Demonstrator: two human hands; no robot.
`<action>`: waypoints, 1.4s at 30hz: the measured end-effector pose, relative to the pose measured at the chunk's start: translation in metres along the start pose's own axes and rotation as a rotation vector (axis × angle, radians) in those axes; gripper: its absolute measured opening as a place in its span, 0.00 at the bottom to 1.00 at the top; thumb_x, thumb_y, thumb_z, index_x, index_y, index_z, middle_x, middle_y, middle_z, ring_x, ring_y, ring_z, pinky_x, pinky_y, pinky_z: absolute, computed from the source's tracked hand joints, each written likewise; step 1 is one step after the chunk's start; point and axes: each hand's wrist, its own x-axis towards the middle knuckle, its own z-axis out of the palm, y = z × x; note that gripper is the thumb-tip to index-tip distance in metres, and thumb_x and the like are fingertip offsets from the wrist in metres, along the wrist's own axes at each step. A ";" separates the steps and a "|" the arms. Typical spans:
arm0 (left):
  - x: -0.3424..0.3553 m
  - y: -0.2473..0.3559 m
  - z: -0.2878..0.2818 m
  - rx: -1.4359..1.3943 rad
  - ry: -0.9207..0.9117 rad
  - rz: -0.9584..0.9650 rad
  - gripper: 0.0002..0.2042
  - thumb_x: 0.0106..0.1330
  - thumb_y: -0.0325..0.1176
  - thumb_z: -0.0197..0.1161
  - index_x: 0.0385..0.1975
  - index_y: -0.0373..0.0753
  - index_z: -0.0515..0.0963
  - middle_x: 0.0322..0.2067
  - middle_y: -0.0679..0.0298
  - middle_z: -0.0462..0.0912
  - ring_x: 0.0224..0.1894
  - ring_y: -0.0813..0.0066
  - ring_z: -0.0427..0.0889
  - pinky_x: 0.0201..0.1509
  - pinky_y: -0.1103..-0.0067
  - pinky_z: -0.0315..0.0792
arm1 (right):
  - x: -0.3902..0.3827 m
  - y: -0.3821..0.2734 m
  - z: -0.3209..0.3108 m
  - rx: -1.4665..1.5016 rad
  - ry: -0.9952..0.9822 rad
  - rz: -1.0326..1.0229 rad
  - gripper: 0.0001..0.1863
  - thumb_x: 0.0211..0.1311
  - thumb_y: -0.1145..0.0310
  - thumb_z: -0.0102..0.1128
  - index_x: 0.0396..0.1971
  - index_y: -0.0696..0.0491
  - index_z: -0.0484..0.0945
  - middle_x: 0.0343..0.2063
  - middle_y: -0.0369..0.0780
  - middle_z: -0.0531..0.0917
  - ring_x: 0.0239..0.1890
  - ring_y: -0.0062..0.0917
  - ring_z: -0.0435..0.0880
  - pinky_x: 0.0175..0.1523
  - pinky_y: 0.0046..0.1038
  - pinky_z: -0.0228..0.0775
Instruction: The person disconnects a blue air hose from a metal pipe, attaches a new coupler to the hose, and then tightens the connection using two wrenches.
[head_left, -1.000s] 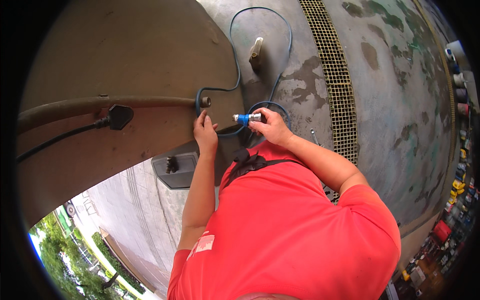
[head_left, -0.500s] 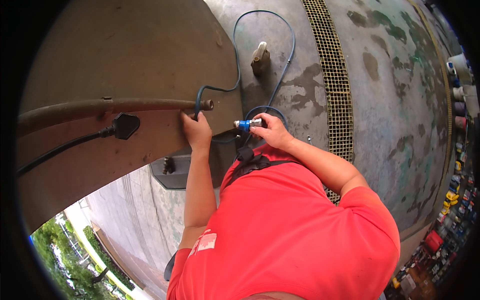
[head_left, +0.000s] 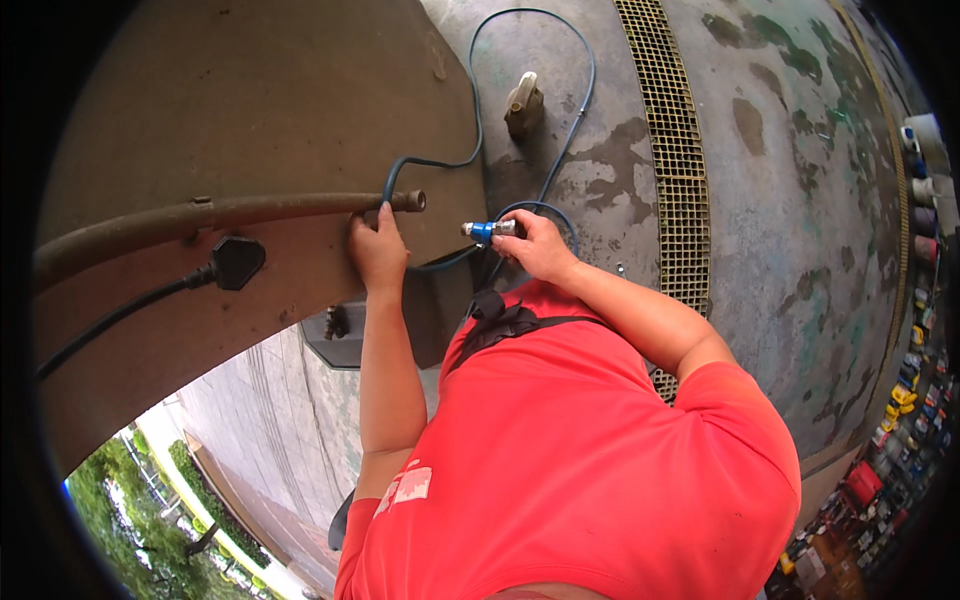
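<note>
My right hand (head_left: 543, 246) pinches a blue and silver hose coupling (head_left: 484, 232), its silver tip pointing left. Close to the end of a rusty brown pipe (head_left: 300, 204), my left hand (head_left: 379, 252) is closed on a thin blue-grey hose (head_left: 437, 162). This hose enters above the thumb and comes out again below the hand. Its far part makes a big loop over the floor, and a smaller loop lies behind my right hand. My left fingers are partly hidden behind the hand.
A large brown metal panel (head_left: 260, 100) fills the left side. From it a black cable with an angular plug (head_left: 238, 262) sticks out. A dirty jug (head_left: 524, 106) stands on the stained concrete floor. Beyond runs a yellowish drain grate (head_left: 683, 205); cluttered goods (head_left: 880, 480) line the far right.
Both hands have shifted slightly up and left in the picture, the coupling staying in my right hand. The hose by my left hand has moved a little left along the pipe.
</note>
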 end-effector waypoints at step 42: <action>0.000 0.018 -0.009 -0.049 0.153 0.151 0.10 0.72 0.34 0.51 0.43 0.32 0.66 0.22 0.62 0.77 0.18 0.75 0.76 0.24 0.78 0.71 | -0.006 0.010 0.006 -0.223 0.043 -0.091 0.15 0.52 0.69 0.67 0.40 0.57 0.78 0.27 0.39 0.82 0.30 0.20 0.80 0.39 0.24 0.73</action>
